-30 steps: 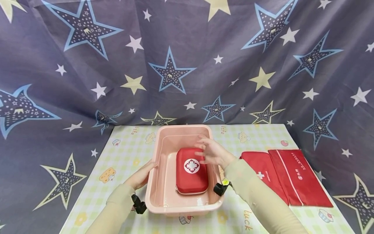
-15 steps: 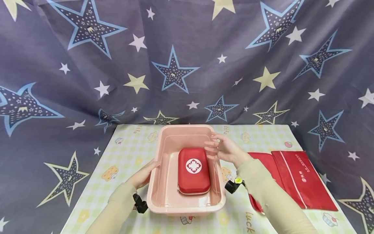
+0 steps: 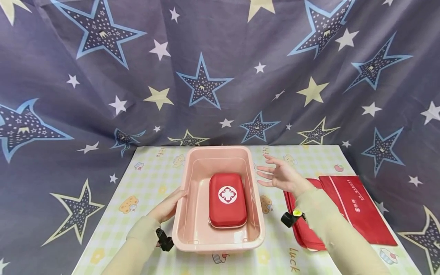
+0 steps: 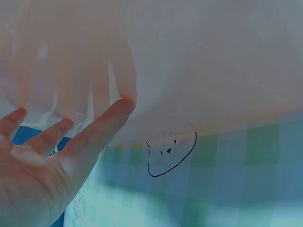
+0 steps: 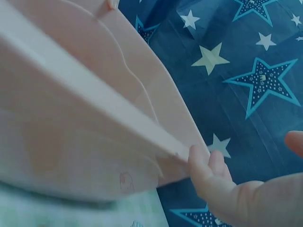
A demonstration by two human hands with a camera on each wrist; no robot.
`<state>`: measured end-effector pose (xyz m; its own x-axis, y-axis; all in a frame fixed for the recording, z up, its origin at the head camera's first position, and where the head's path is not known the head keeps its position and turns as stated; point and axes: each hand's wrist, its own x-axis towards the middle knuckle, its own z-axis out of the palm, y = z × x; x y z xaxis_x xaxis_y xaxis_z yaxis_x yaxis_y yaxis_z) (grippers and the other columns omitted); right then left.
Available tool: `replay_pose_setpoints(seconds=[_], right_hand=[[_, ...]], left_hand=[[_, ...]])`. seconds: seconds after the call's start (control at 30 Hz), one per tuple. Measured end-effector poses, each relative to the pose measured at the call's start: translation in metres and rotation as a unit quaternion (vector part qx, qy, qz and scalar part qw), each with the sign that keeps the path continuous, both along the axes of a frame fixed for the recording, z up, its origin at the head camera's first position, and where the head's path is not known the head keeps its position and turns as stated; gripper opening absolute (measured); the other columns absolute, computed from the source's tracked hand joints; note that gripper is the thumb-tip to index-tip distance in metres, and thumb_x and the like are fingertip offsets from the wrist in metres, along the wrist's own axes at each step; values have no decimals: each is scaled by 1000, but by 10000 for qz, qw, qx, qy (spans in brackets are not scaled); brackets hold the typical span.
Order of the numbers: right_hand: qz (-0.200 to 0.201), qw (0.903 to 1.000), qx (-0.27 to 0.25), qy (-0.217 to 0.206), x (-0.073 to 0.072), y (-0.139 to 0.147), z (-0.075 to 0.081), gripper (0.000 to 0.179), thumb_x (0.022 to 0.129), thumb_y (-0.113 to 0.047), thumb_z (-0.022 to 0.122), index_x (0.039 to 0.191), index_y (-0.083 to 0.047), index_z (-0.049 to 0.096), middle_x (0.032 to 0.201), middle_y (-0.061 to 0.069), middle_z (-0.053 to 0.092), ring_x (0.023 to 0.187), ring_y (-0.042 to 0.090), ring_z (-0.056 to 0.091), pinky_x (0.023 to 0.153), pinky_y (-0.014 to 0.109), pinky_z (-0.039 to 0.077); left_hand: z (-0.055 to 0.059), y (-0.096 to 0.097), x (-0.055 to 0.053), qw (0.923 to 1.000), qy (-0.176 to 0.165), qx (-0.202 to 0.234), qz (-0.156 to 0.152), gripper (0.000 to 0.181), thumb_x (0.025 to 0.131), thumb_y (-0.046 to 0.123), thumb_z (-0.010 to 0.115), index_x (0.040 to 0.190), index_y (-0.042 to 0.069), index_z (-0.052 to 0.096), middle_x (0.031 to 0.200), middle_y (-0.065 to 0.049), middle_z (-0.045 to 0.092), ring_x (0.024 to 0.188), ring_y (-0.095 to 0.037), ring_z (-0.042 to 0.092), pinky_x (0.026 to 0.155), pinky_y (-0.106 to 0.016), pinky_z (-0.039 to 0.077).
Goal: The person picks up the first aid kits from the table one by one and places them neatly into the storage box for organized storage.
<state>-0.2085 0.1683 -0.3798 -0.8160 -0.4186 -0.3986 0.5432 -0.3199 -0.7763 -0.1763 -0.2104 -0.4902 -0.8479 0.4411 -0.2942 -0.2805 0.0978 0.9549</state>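
A pink plastic basin (image 3: 182, 214) stands on the table, holding a red zippered first-aid case (image 3: 227, 214) with a white cross emblem. The case lies flat in the basin's right part. My left hand (image 3: 168, 206) touches the basin's left side; in the left wrist view its fingertips (image 4: 124, 105) meet the outer wall (image 4: 213, 61), fingers extended. Just right of the basin, my right hand (image 3: 283, 176) hovers with spread fingers and holds nothing. The right wrist view has this hand (image 5: 236, 194) near the basin's rim (image 5: 94, 80).
On the table's right lie a red pouch (image 3: 306, 229), partly hidden by the right forearm, and a flat red bag (image 3: 361, 214) with a white stripe. A checked cloth (image 3: 113, 229) covers the table. A star-patterned curtain (image 3: 220, 122) hangs behind.
My right hand has moved right, from over the case and out past the basin's right rim. The left hand stays at the basin's left side, and the case lies still.
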Motion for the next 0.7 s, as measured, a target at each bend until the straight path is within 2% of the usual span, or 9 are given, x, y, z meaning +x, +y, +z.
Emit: replay_pose_setpoints(seconds=[0.2,0.33,0.43,0.7], right_hand=[[73,9994,273,201,3,18,-8,41,100,-21,29,140,-21,22,128,11,37,109,20,44,91,38,49],[14,9994,313,166,5,32,-17,25,100,-19,30,125,-24,34,114,4,49,102,17,50,88,36,50],[-42,9995,298,96,6,43,-23,17,101,-19,31,115,-25,37,105,1,55,98,16,53,85,33,52],[-91,9988,466,-90,7,66,-34,11,100,-21,36,108,-27,42,98,-2,60,95,13,53,83,28,52]], left_hand=[[0,0,-1,10000,28,-36,23,71,96,34,34,152,8,-3,146,-34,20,131,-44,32,109,-53,31],[0,0,0,10000,-9,-63,44,70,97,35,33,152,9,-2,147,-33,20,133,-46,30,108,-53,31],[0,1,0,9999,-76,-87,74,70,97,37,33,152,11,-1,149,-31,20,134,-46,28,109,-53,30],[3,3,0,9997,-134,-99,194,70,97,37,34,153,12,-1,150,-29,19,135,-46,27,110,-54,28]])
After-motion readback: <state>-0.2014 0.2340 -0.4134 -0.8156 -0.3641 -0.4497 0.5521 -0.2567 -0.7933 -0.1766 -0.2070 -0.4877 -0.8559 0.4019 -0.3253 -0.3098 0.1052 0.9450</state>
